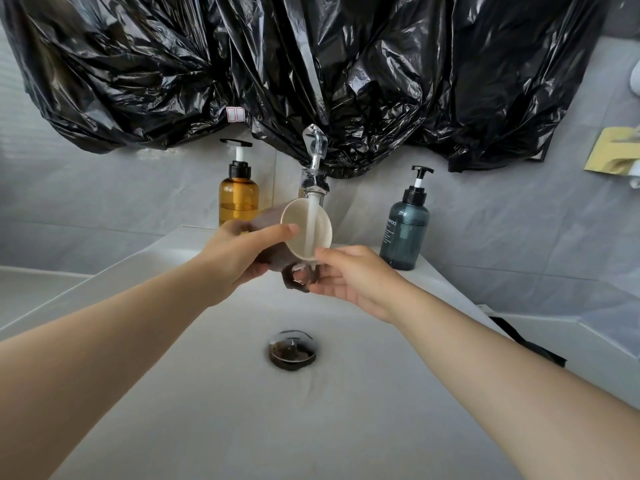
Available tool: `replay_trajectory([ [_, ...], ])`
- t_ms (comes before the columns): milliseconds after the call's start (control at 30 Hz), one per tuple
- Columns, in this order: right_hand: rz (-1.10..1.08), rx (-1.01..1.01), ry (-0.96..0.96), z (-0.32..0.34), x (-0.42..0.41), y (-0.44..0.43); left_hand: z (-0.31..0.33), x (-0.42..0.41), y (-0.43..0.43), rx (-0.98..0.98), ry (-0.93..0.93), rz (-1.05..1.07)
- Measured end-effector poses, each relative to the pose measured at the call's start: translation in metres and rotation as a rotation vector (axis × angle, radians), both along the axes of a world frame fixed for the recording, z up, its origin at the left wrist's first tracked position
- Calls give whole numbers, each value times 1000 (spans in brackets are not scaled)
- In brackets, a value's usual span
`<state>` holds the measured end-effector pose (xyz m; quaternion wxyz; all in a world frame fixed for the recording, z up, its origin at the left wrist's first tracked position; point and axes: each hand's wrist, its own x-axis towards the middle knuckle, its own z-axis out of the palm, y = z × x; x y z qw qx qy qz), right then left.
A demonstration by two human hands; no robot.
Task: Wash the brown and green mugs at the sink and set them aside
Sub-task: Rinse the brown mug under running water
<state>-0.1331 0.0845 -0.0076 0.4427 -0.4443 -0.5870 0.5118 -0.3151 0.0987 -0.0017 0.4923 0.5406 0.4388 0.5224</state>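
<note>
The brown mug [268, 216], cream inside, is tipped on its side under the tap [313, 181], its mouth facing me. Water runs from the spout across the rim and down. My left hand [239, 254] grips the mug's body, thumb along the rim. My right hand [349, 275] is under the rim, its thumb on the lower edge, fingers by the handle [294, 282] that points down. No green mug is in view.
The white sink [242, 393] has an open drain [292, 349] in the middle. An amber pump bottle [238, 199] stands left of the tap, a dark teal one [405, 226] right. Black plastic sheet [311, 64] hangs over the wall above.
</note>
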Motion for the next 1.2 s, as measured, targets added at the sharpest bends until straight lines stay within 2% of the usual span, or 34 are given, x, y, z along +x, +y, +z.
replay_trajectory([
  [100,-56,23,-103,3,1,0,-1,1,2,33,18,45],
  [167,-110,44,-105,4,3,2,-2,2,2,46,61,65],
  [267,-140,17,-50,5,2,2,-5,3,3,48,103,40],
  [433,-120,-83,146,8,0,-2,-7,7,4,15,128,-95],
  [500,-127,-63,89,10,-1,-3,-6,8,5,30,118,-66],
  [633,-232,130,-153,12,2,3,-6,6,5,4,109,6],
  [767,-272,70,-85,9,3,4,-7,4,9,10,58,-78],
  [867,-219,30,28,10,1,1,-8,4,11,17,-3,21],
  [1067,-239,106,-165,16,0,0,-7,3,13,29,4,94],
  [1200,-185,20,-33,13,-4,-3,-7,4,11,40,4,92],
])
